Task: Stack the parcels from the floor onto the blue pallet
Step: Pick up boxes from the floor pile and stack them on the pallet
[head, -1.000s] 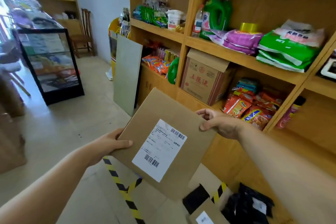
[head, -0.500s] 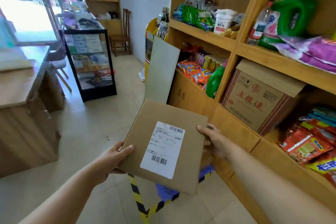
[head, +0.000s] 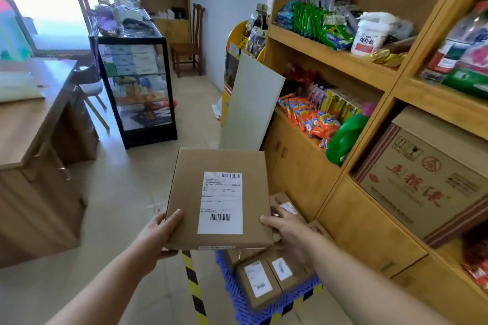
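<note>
Parcel: flat cardboard parcel (head: 219, 198), white label up, held at centre frame above the blue pallet (head: 266, 309).
Left grip: left hand (head: 155, 235) clasps its lower left corner.
Right grip: right hand (head: 287, 229) clasps its lower right corner.
Pallet: lower centre, carrying smaller parcels (head: 269, 277).

Bright daylight, blown out at the far left doorway (head: 52, 8). Soft, faint shadows. Motion blur on the right shelves (head: 396, 66). Wide-angle bending at the edges.

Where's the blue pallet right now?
In the head view, the blue pallet sits on the floor at bottom centre, against the wooden cabinet, below the held parcel, already carrying smaller parcels.
</note>
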{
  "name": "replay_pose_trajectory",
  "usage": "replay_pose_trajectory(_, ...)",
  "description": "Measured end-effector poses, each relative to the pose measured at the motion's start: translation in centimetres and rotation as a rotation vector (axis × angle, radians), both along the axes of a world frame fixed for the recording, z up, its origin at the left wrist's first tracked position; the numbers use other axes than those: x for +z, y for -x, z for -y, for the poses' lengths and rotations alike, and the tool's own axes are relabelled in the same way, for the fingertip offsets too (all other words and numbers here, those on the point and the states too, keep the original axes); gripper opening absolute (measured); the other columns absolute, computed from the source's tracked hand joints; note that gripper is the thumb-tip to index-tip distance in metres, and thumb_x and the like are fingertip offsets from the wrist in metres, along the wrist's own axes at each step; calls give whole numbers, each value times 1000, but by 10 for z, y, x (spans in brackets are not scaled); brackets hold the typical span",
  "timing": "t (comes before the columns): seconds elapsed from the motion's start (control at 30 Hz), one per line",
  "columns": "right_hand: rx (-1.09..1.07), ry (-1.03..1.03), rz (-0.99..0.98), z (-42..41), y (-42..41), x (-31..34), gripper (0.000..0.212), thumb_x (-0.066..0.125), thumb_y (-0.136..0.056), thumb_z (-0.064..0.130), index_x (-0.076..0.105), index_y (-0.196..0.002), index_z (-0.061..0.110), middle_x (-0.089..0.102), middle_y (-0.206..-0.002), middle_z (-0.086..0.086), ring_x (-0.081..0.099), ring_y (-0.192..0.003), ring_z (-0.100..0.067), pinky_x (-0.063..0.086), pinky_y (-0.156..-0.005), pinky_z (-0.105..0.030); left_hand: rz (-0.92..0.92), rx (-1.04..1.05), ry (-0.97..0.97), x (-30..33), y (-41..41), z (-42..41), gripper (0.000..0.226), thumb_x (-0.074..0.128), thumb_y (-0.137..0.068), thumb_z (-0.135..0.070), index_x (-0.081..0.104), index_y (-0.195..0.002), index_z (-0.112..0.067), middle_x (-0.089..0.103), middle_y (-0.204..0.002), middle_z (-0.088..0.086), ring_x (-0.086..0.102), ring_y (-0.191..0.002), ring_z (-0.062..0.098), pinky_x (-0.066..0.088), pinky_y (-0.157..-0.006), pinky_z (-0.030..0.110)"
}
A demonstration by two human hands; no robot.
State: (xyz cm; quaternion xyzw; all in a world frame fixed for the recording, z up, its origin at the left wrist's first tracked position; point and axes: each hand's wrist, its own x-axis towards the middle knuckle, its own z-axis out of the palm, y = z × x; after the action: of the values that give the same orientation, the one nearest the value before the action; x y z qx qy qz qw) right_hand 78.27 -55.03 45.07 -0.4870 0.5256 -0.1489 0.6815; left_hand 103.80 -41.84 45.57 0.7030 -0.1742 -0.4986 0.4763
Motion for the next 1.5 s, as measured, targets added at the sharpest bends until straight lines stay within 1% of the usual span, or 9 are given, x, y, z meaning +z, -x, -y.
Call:
replay_pose_trajectory(0.13, -23, 23, -50, 30, -44, -8, 70, 67, -86, 24, 30, -145, 28, 60, -123, -3, 59, -110, -25, 51, -92, -50, 14, -22, -9, -3, -48, 43, 49, 57, -90, -41, 45, -131, -17, 57, -99, 2, 57, -86, 21, 53, -85, 48)
replay_pose_trajectory(0.33, -98, -16, -58, 64, -133, -23, 70, 63, -89, 15, 26, -147, 28, 59, -115, 3, 60, -101, -20, 52, -72, -35, 42, -123, -63, -8, -146, 110, 57, 57, -89, -44, 39, -137, -19, 54, -106, 3, 57, -94, 24, 54, -84, 48)
replay_pose_trajectory(0.43, -162, -39, -79, 80, -169, -37, 73, 64, -88, 15, 24, -147, 29, 58, -122, -1, 61, -100, -21, 52, -73, -36, 67, -191, -91, -13, -185, 146, 54, 54, -91, -45, 39, -136, -20, 53, -114, 4, 56, -100, 25, 55, -84, 47)
replay_pose_trajectory(0.57, -290, -82, -100, 94, -192, -55, 72, 63, -87, 12, 26, -146, 29, 61, -113, 0, 64, -99, -24, 54, -72, -39, 84, -315, -126, -23, -207, 196, 48, 48, -93, -47, 43, -134, -23, 57, -110, 4, 57, -97, 22, 54, -85, 44)
replay_pose_trajectory(0.67, -376, -109, -118, 107, -188, -67, 71, 63, -87, 12, 26, -146, 30, 60, -119, -1, 64, -101, -27, 56, -77, -43, 68, -365, -151, -33, -200, 233, 45, 47, -94, -46, 44, -134, -24, 56, -106, 3, 55, -94, 21, 52, -88, 45)
replay_pose_trajectory(0.9, -522, -172, -72, 176, -163, -100, 72, 61, -87, 1, 26, -146, 22, 59, -111, 3, 66, -93, -24, 55, -58, -34, 66, -449, -163, -59, -168, 330, 35, 49, -96, -36, 49, -127, -19, 54, -94, -2, 52, -84, 18, 49, -87, 45)
replay_pose_trajectory(1.1, -623, -227, -62, 240, -154, -135, 79, 62, -86, 3, 19, -150, 24, 51, -131, 0, 60, -111, -26, 54, -69, -31, 131, -512, -245, -85, -146, 423, 38, 49, -96, -36, 46, -131, -20, 53, -107, 7, 50, -100, 28, 47, -86, 45)
replay_pose_trajectory(1.3, -723, -285, -98, 279, -131, -163, 75, 57, -93, 7, 13, -150, 28, 45, -141, -1, 59, -104, -22, 54, -89, -45, 134, -671, -290, -122, -111, 497, 39, 51, -96, -25, 43, -135, -20, 50, -110, 4, 48, -100, 24, 45, -87, 42)
replay_pose_trajectory(1.5, -862, -348, -215, 306, -107, -199, 86, 60, -90, 5, 4, -152, 28, 32, -152, -1, 54, -106, -21, 54, -89, -39, 109, -837, -356, -172, -72, 557, 27, 50, -97, -15, 44, -121, -24, 52, -110, 4, 51, -90, 21, 44, -74, 35)
